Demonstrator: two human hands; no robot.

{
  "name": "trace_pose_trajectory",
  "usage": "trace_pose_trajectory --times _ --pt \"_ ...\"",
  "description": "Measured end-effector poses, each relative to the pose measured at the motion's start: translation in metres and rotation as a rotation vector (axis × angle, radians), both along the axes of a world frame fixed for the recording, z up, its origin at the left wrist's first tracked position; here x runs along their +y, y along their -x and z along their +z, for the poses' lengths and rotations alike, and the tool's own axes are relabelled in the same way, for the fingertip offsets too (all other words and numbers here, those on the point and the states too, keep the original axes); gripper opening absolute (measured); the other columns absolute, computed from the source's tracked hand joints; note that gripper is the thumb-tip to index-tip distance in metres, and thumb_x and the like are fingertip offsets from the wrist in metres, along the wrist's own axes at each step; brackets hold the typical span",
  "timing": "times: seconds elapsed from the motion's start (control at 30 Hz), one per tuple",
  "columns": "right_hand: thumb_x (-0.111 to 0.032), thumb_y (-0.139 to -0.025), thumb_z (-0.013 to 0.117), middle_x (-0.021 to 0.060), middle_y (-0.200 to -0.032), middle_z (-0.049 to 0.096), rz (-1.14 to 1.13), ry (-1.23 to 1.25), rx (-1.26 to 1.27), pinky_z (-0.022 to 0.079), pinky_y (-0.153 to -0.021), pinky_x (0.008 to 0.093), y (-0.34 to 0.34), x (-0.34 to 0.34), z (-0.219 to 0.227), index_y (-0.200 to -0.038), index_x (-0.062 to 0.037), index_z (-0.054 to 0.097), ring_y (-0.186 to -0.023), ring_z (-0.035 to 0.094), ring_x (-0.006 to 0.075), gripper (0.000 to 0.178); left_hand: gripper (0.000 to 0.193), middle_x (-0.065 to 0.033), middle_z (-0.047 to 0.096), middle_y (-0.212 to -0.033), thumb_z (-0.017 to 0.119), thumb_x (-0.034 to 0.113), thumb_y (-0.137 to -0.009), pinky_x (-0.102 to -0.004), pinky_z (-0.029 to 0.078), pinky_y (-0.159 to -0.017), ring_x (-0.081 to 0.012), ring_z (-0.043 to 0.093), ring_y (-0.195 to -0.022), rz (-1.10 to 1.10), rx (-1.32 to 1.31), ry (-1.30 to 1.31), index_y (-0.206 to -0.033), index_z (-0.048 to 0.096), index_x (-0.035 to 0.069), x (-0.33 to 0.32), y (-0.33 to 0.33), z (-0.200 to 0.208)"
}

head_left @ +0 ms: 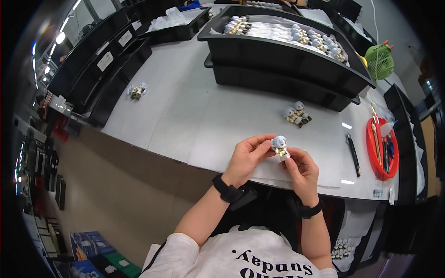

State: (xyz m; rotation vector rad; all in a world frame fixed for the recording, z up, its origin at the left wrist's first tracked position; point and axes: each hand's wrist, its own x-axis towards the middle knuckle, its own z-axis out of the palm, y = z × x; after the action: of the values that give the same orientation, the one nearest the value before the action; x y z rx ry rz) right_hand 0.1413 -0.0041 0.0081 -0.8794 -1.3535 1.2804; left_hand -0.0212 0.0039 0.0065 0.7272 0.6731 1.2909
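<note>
Between my two hands, just above the near edge of the white table, is a small chibi figurine [281, 146] with pale blue hair and a white and gold outfit. The fingertips of my left hand [250, 155] pinch it at the head and side. My right hand [302, 173] grips its lower part, thumb in front. It stands roughly upright, its front partly showing. Two similar figurines [297, 114] lie close together on the table just beyond my hands. Another figurine [137, 91] lies by itself at the far left.
Stacked black trays [282, 58] stand at the back, the top one holding rows of figurines on white lining. A red basket [369, 143] with brushes and tools sits at right, beside a black pen [353, 154]. Black bins [99, 65] line the left; a green basket [381, 61] stands back right.
</note>
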Motion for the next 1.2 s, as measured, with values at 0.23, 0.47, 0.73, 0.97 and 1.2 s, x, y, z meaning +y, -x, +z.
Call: trace_pose_trajectory --times 0.23,0.47,0.73,0.97,1.2 --pt "-0.003 -0.084 0.054 0.0089 -0.091 0.059 0.012 -0.004 -0.03 0.048 -0.069 0.0227 0.0 -0.001 0.001 -0.106 0.004 0.05 -0.078 0.058 0.0121 0.024 0.025 -0.0086 0.059 -0.1 0.048 0.008 -0.088 -0.0307 0.044 -0.087 -0.0147 0.056 -0.091 -0.005 0.005 -0.023 -0.111 0.053 -0.002 -0.002 0.001 -0.001" --pt "-0.002 -0.082 0.056 0.0104 -0.093 0.059 0.018 0.011 -0.019 0.049 -0.067 0.0234 -0.001 0.0 0.004 -0.107 0.0039 0.049 -0.079 0.059 0.0143 0.026 0.026 -0.0088 0.057 -0.101 0.047 0.006 -0.088 -0.0308 0.045 -0.086 -0.0147 0.055 -0.092 0.001 0.014 -0.048 -0.112 0.051 -0.002 0.0 0.0 -0.003" --pt "0.0 -0.079 0.059 0.0105 -0.099 0.054 0.011 0.046 -0.016 0.05 -0.063 0.0222 -0.002 -0.001 0.005 -0.107 0.0036 0.048 -0.079 0.059 0.0141 0.03 0.018 -0.0074 0.056 -0.097 0.049 0.005 -0.087 -0.0286 0.046 -0.082 -0.0135 0.055 -0.088 0.04 0.007 -0.014 -0.104 0.05 0.0 0.0 0.0 -0.004" --pt "0.004 -0.075 0.062 0.0083 -0.098 0.052 0.0 0.02 0.017 0.049 -0.067 0.022 -0.002 0.0 -0.001 -0.106 0.0014 0.046 -0.08 0.057 0.0125 0.035 0.013 -0.0075 0.057 -0.097 0.049 0.005 -0.086 -0.0278 0.045 -0.082 -0.0131 0.055 -0.089 0.034 0.012 -0.011 -0.099 0.052 0.001 0.0 0.001 -0.007" --pt "0.005 -0.069 0.066 0.0065 -0.095 0.05 -0.073 -0.094 -0.047 0.048 -0.07 0.0229 -0.002 0.002 -0.005 -0.108 -0.0016 0.042 -0.087 0.052 0.0124 0.046 0.02 -0.0081 0.057 -0.102 0.051 0.003 -0.085 -0.028 0.044 -0.085 -0.0141 0.054 -0.095 0.009 0.063 -0.044 -0.105 0.054 0.0 -0.001 -0.001 -0.001"
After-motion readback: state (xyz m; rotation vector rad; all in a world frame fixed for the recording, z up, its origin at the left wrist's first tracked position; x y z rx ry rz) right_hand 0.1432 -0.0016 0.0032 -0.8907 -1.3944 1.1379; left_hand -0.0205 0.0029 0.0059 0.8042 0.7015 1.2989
